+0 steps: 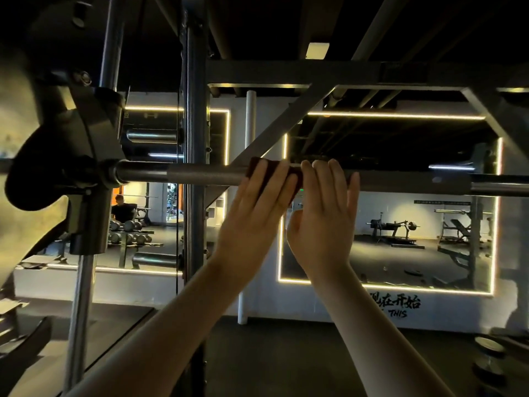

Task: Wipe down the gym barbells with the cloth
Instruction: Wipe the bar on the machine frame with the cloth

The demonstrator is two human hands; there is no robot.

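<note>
A steel barbell (200, 176) runs level across the view at head height, fixed in a Smith machine carriage at the left. A dark red cloth (256, 164) is draped over the bar near its middle. My left hand (257, 207) presses the cloth against the bar with straight fingers. My right hand (326, 213) lies just to the right of it, fingers hooked over the top of the bar and touching the cloth's right edge. Most of the cloth is hidden behind my hands.
The machine's black carriage (71, 156) and chrome guide rod (83, 282) stand at the left, a dark upright post (194, 196) behind the bar. Wall mirrors with light strips reflect dumbbell racks (131, 230), benches (395, 227) and a seated person (121, 209).
</note>
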